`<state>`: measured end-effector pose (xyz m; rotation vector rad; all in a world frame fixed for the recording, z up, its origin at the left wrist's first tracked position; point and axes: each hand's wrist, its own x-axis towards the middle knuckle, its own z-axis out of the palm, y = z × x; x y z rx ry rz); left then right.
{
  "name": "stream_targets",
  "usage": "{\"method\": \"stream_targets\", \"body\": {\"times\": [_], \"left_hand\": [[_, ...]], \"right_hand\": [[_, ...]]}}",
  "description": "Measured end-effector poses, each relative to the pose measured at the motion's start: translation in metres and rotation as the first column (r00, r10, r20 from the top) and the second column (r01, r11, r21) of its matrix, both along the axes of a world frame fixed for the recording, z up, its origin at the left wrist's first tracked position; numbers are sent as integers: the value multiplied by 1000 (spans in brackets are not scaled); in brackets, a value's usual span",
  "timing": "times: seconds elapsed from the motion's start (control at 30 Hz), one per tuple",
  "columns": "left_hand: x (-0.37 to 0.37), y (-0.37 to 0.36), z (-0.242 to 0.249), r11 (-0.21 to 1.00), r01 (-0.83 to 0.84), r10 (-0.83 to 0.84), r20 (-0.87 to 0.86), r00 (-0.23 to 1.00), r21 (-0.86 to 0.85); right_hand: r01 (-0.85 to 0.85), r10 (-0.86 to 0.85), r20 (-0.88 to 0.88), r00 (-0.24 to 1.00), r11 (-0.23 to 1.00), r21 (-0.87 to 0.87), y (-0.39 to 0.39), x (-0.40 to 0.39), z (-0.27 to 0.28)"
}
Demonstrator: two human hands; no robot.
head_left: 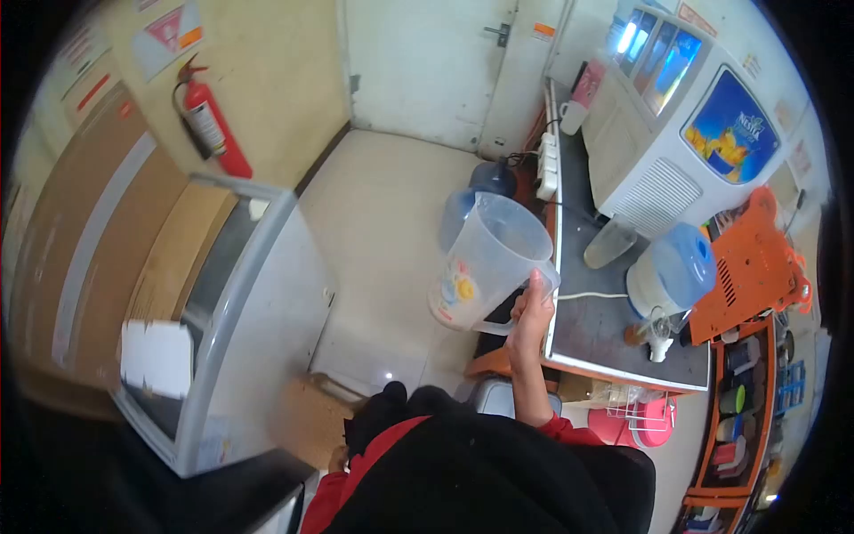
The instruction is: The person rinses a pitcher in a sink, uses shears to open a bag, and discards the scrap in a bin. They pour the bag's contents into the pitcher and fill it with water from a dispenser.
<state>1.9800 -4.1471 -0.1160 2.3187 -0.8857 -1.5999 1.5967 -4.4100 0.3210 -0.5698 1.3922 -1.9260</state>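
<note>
A translucent plastic pitcher (485,258) with a printed picture on its side is held up over the floor, just left of the counter. My right hand (531,311) is wrapped round its handle, thumb on top. Low in the view, my left hand (338,459) shows only in small part at the end of a red sleeve, beside a brown surface (311,423); its fingers are too hidden to read. Behind the pitcher, blue water bottles (492,178) stand on the floor.
The dark counter (592,334) at right bears a drink dispenser (685,116), a blue-lidded container (672,270) and an orange rack (747,267). A white freezer (258,311) with cardboard boxes stands left. A fire extinguisher (213,125) hangs on the wall; a door (427,71) is ahead.
</note>
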Motion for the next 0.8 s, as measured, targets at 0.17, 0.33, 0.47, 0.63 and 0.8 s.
{"method": "stream_targets", "body": {"times": [0.17, 0.33, 0.47, 0.63, 0.8], "left_hand": [[23, -224, 33, 942, 19, -6, 40, 999, -334], [25, -419, 25, 919, 177, -197, -23, 980, -352], [-4, -534, -20, 872, 370, -408, -59, 911, -321], [-107, -681, 111, 613, 781, -750, 221, 624, -123], [-133, -838, 121, 951, 65, -186, -389, 902, -303]], "right_hand": [[191, -188, -88, 978, 981, 22, -79, -25, -14], [335, -328, -148, 933, 942, 22, -183, -65, -46], [430, -420, -122, 899, 900, 70, -298, -104, -72], [449, -440, -105, 892, 889, 91, -434, -117, -36], [363, -375, -160, 913, 926, -102, -548, -136, -14]]}}
